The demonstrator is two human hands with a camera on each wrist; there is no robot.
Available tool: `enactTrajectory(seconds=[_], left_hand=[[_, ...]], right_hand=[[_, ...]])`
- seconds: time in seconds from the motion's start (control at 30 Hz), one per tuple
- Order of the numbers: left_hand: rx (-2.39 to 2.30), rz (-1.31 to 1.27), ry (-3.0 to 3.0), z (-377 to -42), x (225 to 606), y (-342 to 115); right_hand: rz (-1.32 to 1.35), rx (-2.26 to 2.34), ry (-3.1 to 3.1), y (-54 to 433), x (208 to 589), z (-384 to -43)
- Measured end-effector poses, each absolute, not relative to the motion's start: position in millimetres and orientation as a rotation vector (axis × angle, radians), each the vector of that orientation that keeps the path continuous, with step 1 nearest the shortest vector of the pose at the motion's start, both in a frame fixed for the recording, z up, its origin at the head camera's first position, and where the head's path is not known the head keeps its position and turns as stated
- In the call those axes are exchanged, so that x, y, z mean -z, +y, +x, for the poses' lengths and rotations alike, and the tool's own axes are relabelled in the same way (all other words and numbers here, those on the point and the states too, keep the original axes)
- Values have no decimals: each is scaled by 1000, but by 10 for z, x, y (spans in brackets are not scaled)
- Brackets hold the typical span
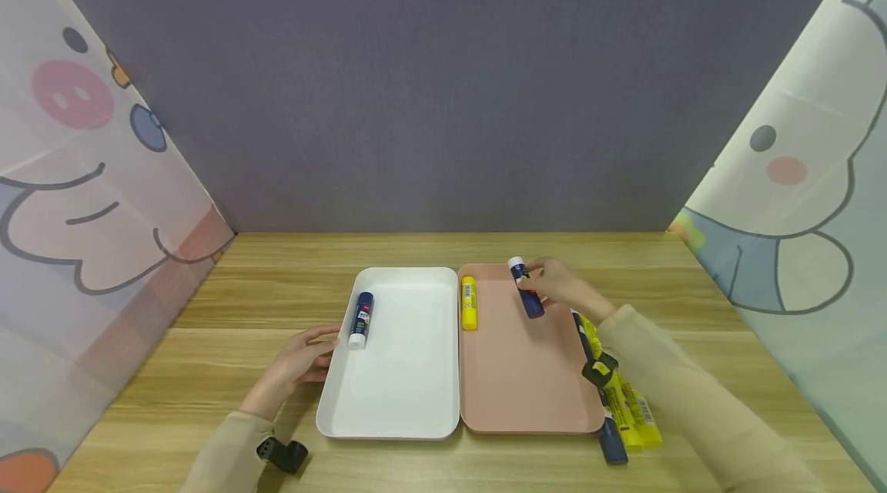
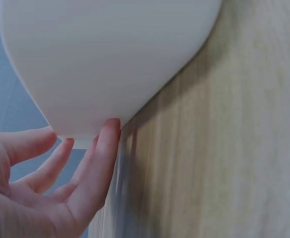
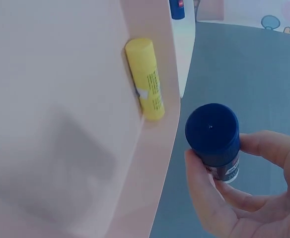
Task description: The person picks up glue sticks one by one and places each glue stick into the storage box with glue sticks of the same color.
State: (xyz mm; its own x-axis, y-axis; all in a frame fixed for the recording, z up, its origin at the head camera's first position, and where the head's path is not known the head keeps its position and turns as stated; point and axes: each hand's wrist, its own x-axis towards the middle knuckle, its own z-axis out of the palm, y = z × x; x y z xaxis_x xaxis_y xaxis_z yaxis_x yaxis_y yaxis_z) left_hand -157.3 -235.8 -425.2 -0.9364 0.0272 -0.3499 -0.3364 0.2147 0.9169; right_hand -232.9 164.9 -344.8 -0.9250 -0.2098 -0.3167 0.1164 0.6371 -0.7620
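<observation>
A dark blue glue stick (image 1: 527, 289) with one white end is pinched between the thumb and fingers of my right hand (image 1: 564, 285), over the far part of the pink tray (image 1: 533, 393). In the right wrist view its blue end (image 3: 212, 129) faces the camera. Inside the pink tray a yellow glue stick (image 1: 469, 303) lies along the left wall. My left hand (image 1: 301, 358) is at the left side of the white tray (image 1: 398, 393), its fingertips (image 2: 112, 126) touching the outer wall. Another blue glue stick (image 1: 361, 320) lies in the white tray, near its left wall.
Right of the pink tray, several yellow glue sticks (image 1: 624, 416) and blue ones (image 1: 613, 439) lie bunched together, partly under my right forearm. Both trays stand side by side on the wooden table (image 1: 277, 277). A dark grey panel (image 1: 443, 92) rises behind, with printed panels at both sides.
</observation>
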Motion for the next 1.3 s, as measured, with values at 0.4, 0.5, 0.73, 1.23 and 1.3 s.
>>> enactTrajectory(seconds=[0.4, 0.5, 0.73, 1.23, 1.3], left_hand=[[-1780, -299, 2212, -1567, 4267, -2349], [-1768, -303, 2224, -1564, 4270, -2346], [-1773, -304, 2216, -1563, 4265, -2346], [-1757, -312, 2236, -1564, 4284, -2351], [-1757, -314, 2237, -1564, 4284, -2350]], right_hand=[[-79, 1182, 2499, 1322, 3459, -2350], [-80, 1222, 2458, 1246, 3454, -2346], [-84, 1277, 2378, 1102, 3456, -2357], [5, 1388, 2286, 744, 3562, -2439], [3, 1406, 2276, 702, 3570, -2438]])
